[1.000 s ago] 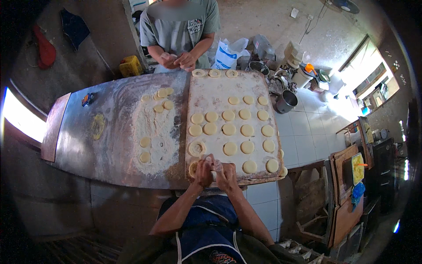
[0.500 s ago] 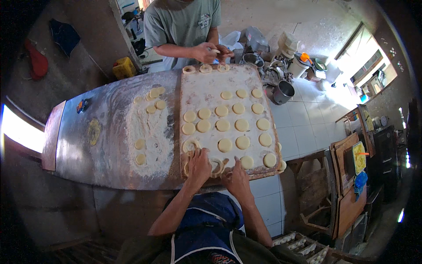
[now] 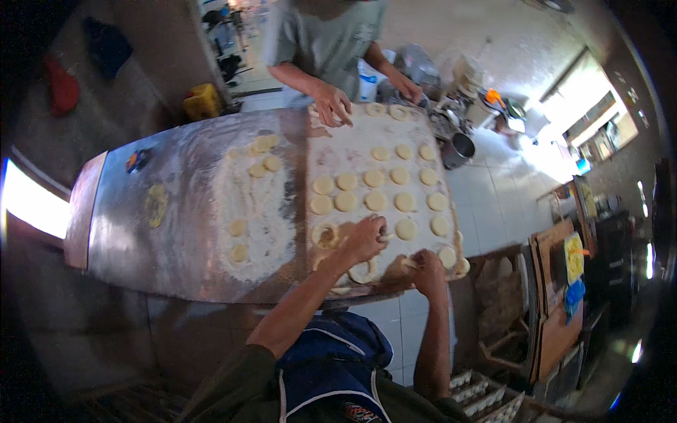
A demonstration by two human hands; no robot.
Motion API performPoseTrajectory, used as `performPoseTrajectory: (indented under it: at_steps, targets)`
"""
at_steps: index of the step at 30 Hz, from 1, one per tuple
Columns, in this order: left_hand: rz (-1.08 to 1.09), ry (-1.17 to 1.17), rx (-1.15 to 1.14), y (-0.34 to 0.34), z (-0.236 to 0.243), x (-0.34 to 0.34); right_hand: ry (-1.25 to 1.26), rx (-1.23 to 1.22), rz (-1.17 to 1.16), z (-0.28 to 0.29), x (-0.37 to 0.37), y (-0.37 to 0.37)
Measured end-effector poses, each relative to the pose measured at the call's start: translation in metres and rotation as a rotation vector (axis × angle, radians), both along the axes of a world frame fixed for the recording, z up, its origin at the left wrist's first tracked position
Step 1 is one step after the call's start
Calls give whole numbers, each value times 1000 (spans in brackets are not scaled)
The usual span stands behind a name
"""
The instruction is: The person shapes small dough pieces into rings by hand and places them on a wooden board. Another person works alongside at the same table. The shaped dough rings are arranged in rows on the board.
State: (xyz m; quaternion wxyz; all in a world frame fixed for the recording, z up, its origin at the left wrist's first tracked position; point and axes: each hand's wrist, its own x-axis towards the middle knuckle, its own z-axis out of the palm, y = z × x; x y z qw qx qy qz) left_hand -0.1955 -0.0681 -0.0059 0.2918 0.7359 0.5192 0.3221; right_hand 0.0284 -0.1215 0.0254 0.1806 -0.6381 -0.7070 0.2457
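Observation:
My left hand (image 3: 369,236) is closed on a pale dough piece (image 3: 383,237) over the floured board (image 3: 363,132). To its right and nearer the front edge, my right hand (image 3: 424,268) pinches another dough piece (image 3: 409,264). Below my left hand lies a dough ring (image 3: 362,273), and a second ring (image 3: 325,235) sits to its left. Rows of round, flat dough discs (image 3: 406,228) cover the board. Motion blurs the fingertips slightly.
Across the board, a co-worker's hands (image 3: 334,106) are over the far edge near more rings (image 3: 398,112). A metal table (image 3: 120,225) holds flour and discs at left. Stacked wooden boards (image 3: 550,331) stand right, a metal pot (image 3: 459,149) behind, a yellow jerrycan (image 3: 201,101) far left.
My hands have moved rightward from the ring they were handling, which now rests on the board, onto neighboring dough discs. The co-worker's hands have come apart and lowered toward the board.

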Motion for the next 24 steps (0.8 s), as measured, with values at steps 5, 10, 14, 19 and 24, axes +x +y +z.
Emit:
performPoseTrajectory:
  at_steps: [5,10,14,19,24]
  targets:
    - [455,-205,-103,-74,23,-114,263,-248,368,30,-94,-6]
    - [809,85,-122,-120,6,-235,333,7,733,-12,-280,0]
    - [843,81,-9,-141,10,-256,247,376,586,-85,-348,18]
    - [755,-258,-98,-157,-17,-252,206,41,685,-47,-329,24]
    - [589,-595,-219,-146,-1,-232,551,-280,372,-46,-300,4]
